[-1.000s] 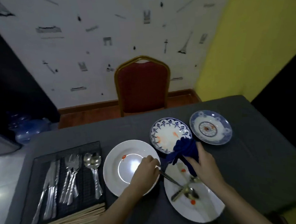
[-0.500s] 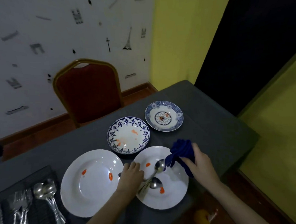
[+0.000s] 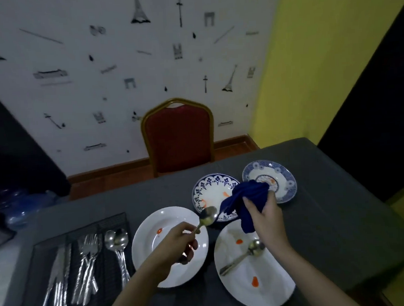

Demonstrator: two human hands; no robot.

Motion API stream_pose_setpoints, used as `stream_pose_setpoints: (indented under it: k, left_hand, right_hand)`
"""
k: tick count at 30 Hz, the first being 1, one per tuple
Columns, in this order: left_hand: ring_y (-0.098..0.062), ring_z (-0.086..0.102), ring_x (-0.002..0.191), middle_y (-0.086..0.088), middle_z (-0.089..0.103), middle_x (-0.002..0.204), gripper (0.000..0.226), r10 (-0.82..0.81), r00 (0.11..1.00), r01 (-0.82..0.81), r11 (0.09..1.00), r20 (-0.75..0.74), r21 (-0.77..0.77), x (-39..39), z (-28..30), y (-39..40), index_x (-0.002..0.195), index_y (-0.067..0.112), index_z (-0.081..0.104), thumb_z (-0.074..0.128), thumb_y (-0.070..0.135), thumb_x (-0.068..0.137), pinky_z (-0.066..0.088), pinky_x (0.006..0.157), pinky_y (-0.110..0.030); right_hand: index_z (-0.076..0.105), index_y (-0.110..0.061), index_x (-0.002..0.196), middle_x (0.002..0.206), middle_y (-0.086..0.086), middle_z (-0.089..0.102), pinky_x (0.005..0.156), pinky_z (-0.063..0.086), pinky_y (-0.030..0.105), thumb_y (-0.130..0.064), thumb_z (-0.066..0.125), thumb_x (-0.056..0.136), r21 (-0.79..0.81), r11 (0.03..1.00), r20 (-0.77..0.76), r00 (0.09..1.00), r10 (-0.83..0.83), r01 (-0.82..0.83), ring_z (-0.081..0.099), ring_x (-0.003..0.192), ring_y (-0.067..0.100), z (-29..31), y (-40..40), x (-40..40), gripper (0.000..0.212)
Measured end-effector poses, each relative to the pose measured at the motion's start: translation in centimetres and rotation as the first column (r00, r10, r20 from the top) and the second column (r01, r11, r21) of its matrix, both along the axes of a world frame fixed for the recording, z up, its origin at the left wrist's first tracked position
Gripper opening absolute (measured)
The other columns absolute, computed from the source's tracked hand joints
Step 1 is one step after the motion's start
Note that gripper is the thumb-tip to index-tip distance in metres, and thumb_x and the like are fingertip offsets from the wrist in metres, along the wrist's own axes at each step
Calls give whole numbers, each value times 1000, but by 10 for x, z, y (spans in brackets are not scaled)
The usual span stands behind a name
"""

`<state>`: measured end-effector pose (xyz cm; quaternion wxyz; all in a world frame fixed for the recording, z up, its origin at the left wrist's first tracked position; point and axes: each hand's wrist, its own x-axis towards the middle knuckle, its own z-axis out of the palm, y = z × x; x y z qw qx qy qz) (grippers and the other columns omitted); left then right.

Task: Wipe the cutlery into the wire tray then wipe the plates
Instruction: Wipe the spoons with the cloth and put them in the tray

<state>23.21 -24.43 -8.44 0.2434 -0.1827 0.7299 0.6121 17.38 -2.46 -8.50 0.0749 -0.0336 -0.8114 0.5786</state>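
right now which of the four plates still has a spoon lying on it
The white plate nearest the right hand: a spoon lies on it. The other white plate and both blue-patterned ones have none.

A home or small restaurant dining room, judging by the cloth-covered bench (image 3: pixel 330 216) set with used plates (image 3: pixel 169 247), a wire tray (image 3: pixel 110 221) of cutlery, a red padded chair (image 3: pixel 178 137) and wallpaper (image 3: pixel 97 76) printed with landmarks.

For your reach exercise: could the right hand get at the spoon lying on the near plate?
Probably yes: the spoon lies uncovered just below the right hand, but that hand already grips the blue cloth.
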Motion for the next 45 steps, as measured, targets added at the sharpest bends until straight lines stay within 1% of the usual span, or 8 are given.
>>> stream_pose_setpoints:
  k: [5, 9, 12, 26, 31, 36, 41, 45]
  left_hand:
    - [-10, 30, 41, 5, 41, 50, 25, 213, 974, -203, 971, -72, 129, 25, 27, -11, 103, 3, 64, 41, 15, 101, 22, 42, -20]
    - [-7, 30, 39, 6, 39, 49, 27, 325, 932, -304, 942, -162, 145, 32, 38, -26, 97, 2, 64, 38, 11, 101, 24, 40, -18]
    - [-5, 30, 38, 7, 39, 46, 26, 340, 919, -322, 939, -201, 119, 37, 40, -34, 93, 2, 62, 36, 7, 99, 25, 39, -18]
    - [-3, 33, 37, 8, 41, 47, 29, 340, 903, -339, 939, -261, 51, 32, 43, -36, 91, 2, 64, 37, 5, 99, 26, 39, -16]
    - [-6, 31, 41, 3, 40, 53, 21, 334, 913, -326, 943, -233, 74, 29, 46, -37, 89, 2, 58, 38, 2, 96, 26, 41, -17]
    - [-5, 31, 39, 7, 41, 49, 29, 290, 921, -287, 957, -261, 53, 29, 50, -29, 92, 1, 65, 37, 6, 99, 25, 41, -17]
    - [-7, 31, 42, 2, 41, 54, 24, 297, 921, -285, 955, -253, 84, 28, 49, -34, 95, -1, 61, 38, 4, 98, 25, 42, -18]
    - [-5, 32, 40, 4, 40, 52, 29, 275, 919, -270, 961, -284, 57, 25, 53, -33, 92, 1, 64, 38, 7, 100, 26, 40, -16]
  right_hand:
    - [44, -16, 114, 100, -8, 60, 76, 48, 24, -27, 63, 87, -102, 986, -116, 986, 117, -129, 60, 90, 5, 30, -72, -11, 35]
    - [49, -21, 104, 90, -8, 61, 70, 47, 24, -28, 70, 81, 396, 801, -201, 809, 552, -448, 58, 82, 6, 31, -103, -2, 32]
    - [53, -17, 105, 91, -1, 63, 77, 46, 29, -25, 71, 77, 672, 624, -237, 683, 691, -399, 56, 81, 14, 22, -114, 7, 35]
    - [48, -16, 102, 89, 3, 58, 66, 45, 30, -21, 70, 77, 632, 704, -211, 802, 558, -324, 54, 80, 19, 30, -122, -13, 34]
    - [48, -20, 102, 90, -3, 57, 69, 42, 24, -25, 72, 76, 647, 638, -197, 717, 669, -418, 51, 80, 14, 25, -125, 7, 36]
    - [49, -14, 100, 87, 5, 56, 63, 38, 28, -17, 70, 77, 642, 721, -205, 848, 488, -260, 52, 77, 21, 37, -114, -16, 32]
    - [51, -16, 105, 91, 1, 56, 68, 37, 24, -23, 71, 77, 664, 640, -195, 737, 647, -387, 50, 81, 16, 35, -120, 9, 35]
    - [50, -12, 101, 88, 8, 57, 65, 32, 28, -19, 70, 77, 709, 657, -214, 810, 546, -256, 50, 77, 22, 45, -112, -16, 32]
